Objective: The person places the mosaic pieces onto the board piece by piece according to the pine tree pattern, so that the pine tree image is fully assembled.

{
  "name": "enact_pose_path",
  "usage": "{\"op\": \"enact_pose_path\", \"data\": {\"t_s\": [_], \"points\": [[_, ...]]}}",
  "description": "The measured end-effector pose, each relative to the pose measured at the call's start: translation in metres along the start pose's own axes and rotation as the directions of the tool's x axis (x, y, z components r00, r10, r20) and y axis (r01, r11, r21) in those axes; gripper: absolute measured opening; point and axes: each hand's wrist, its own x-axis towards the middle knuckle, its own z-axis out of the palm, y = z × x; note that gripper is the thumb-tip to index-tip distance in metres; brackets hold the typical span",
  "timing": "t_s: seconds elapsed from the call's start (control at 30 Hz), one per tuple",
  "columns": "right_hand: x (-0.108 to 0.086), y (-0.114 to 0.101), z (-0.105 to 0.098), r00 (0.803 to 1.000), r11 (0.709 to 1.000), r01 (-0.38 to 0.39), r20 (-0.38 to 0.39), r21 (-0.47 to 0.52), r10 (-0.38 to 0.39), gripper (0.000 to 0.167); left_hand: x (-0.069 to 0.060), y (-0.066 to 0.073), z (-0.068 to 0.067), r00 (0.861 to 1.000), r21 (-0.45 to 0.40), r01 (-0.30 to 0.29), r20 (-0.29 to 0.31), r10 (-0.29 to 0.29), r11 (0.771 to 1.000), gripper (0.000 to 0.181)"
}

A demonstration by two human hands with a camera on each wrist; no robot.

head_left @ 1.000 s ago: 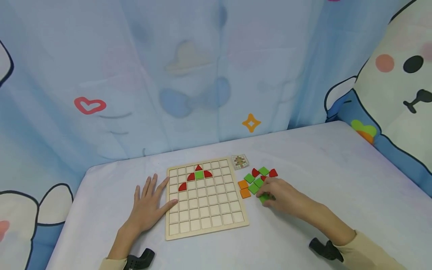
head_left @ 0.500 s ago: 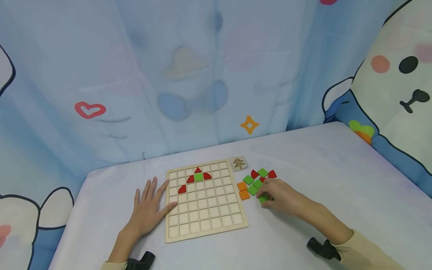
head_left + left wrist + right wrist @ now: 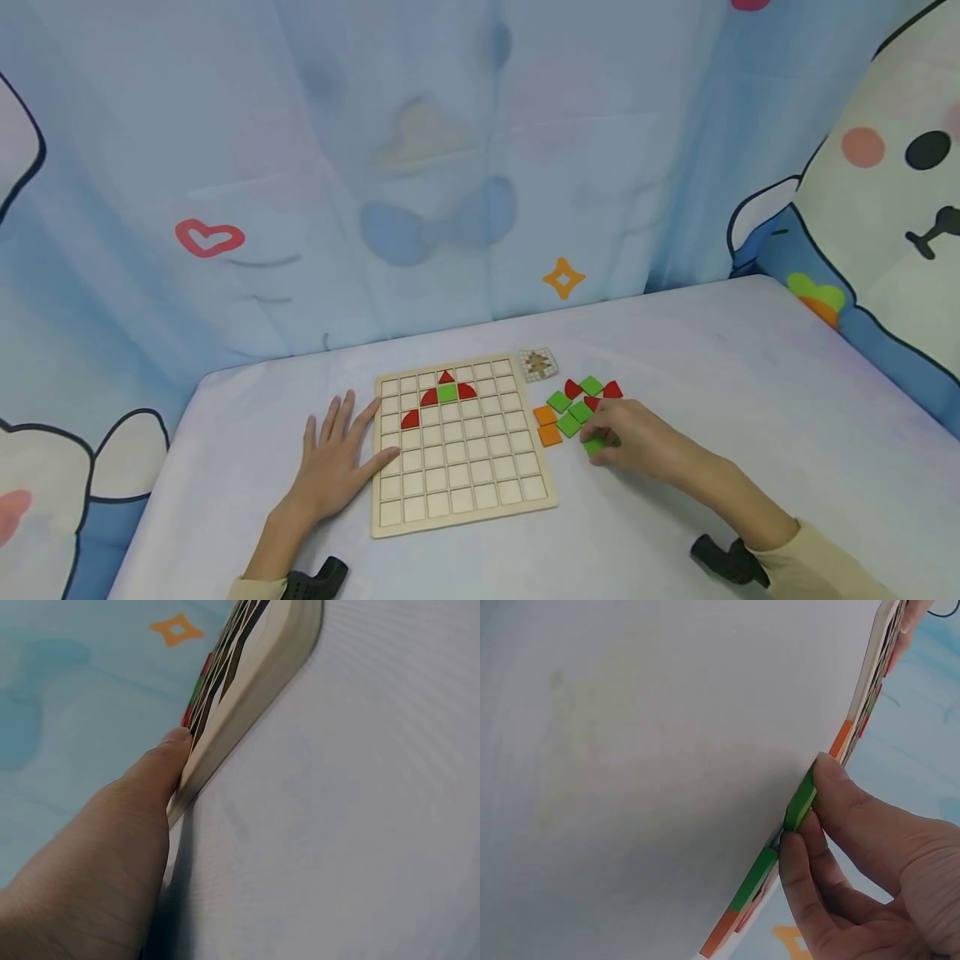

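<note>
A wooden grid board (image 3: pixel 501 493) lies on the table with a red triangle (image 3: pixel 446 377), a green square tile (image 3: pixel 447 392) and several red quarter-round pieces in its upper cells. Spread flat, my left hand (image 3: pixel 327 469) rests on the table at the board's left side, its thumb on the edge; the left wrist view shows this thumb (image 3: pixel 161 769) against the rim. To the right of the board, my right hand (image 3: pixel 634 437) pinches another green square tile (image 3: pixel 801 799) between thumb and fingertips, low over the table. The fingers partly cover that tile in the head view.
Loose pieces lie right of the board: green squares (image 3: pixel 568 425), orange squares (image 3: pixel 550 435) and red quarter-rounds (image 3: pixel 612 389). A small patterned picture card (image 3: pixel 538 364) lies by the board's top right corner. A blue printed curtain (image 3: pixel 435 167) hangs behind the table.
The head view has shifted slightly. Both hands keep nearly the same places, the right one still at the green tile, and the pieces on the board are unchanged.
</note>
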Motion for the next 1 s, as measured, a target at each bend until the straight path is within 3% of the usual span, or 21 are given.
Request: {"op": "enact_pose_path", "data": {"t_s": [0.37, 0.6, 0.8, 1.0], "points": [[-0.004, 0.003, 0.003, 0.995, 0.999, -0.020, -0.100, 0.039, 0.024, 0.029, -0.002, 0.001, -0.003, 1.000, -0.015, -0.015, -0.010, 0.015, 1.000, 0.085], [0.001, -0.001, 0.000, 0.999, 0.997, -0.016, -0.045, 0.075, 0.020, 0.025, -0.003, 0.001, -0.004, 0.999, -0.016, -0.017, -0.030, 0.017, 1.000, 0.084], [0.019, -0.017, -0.008, 0.995, 0.989, 0.104, -0.022, 0.104, -0.102, 0.020, -0.003, 0.000, -0.003, 0.999, -0.019, -0.023, -0.038, 0.023, 1.000, 0.083], [0.064, -0.045, -0.002, 0.964, 0.953, 0.255, 0.038, 0.163, -0.264, 0.019, -0.002, 0.000, -0.001, 0.999, -0.025, -0.031, -0.044, 0.030, 0.999, 0.083]]}}
